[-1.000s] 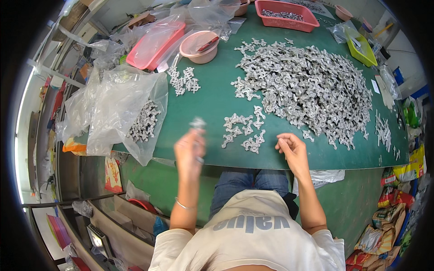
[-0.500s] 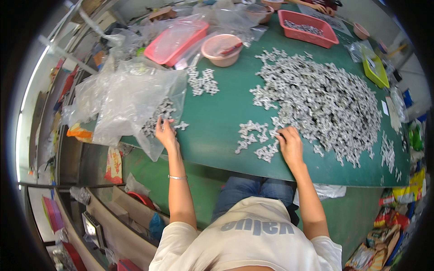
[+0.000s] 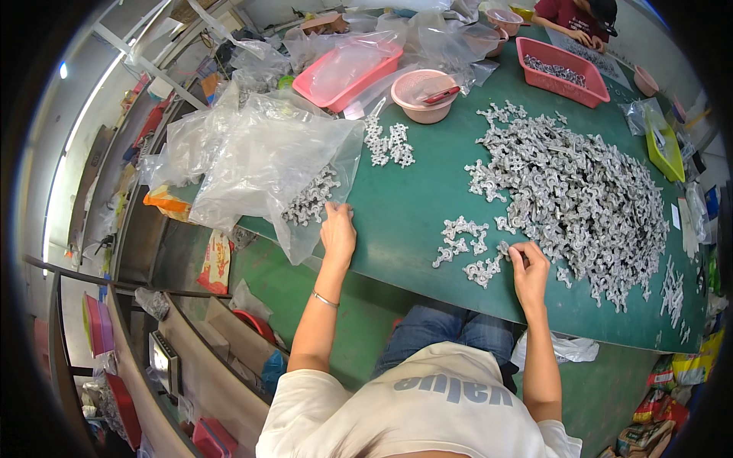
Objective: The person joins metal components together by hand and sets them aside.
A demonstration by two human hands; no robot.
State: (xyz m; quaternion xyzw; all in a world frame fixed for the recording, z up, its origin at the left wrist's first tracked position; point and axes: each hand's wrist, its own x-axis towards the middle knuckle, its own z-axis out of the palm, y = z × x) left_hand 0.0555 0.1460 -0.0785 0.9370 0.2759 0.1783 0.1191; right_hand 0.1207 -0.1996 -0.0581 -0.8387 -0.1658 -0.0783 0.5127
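Note:
Many small grey metal castings with knobby arms lie in a big pile [image 3: 573,198] on the green table [image 3: 397,221]. A clear plastic bag [image 3: 244,160] lies at the left, with castings [image 3: 311,200] at its mouth. My left hand [image 3: 338,233] is beside that mouth at the table edge, its fingers curled closed; what they hold, if anything, is hidden. Left of the pile, my right hand [image 3: 531,269] pinches a grey casting [image 3: 503,249] between thumb and fingertips. Next to it, a few loose castings [image 3: 462,235] lie in a small group.
A pink bowl [image 3: 424,113] with a red-handled tool and a pink tray [image 3: 328,95] stand at the back. Another pink tray [image 3: 565,89] holds metal parts near a co-worker's hands [image 3: 586,40]. A yellow-green basket [image 3: 672,156] is at the right; castings [image 3: 391,145] lie before the bowl.
The whole view has shifted, so the table appears farther right and lower. My left hand has moved rightward off the castings at the bag's mouth, and its fingers have curled. My right hand stays by the loose castings.

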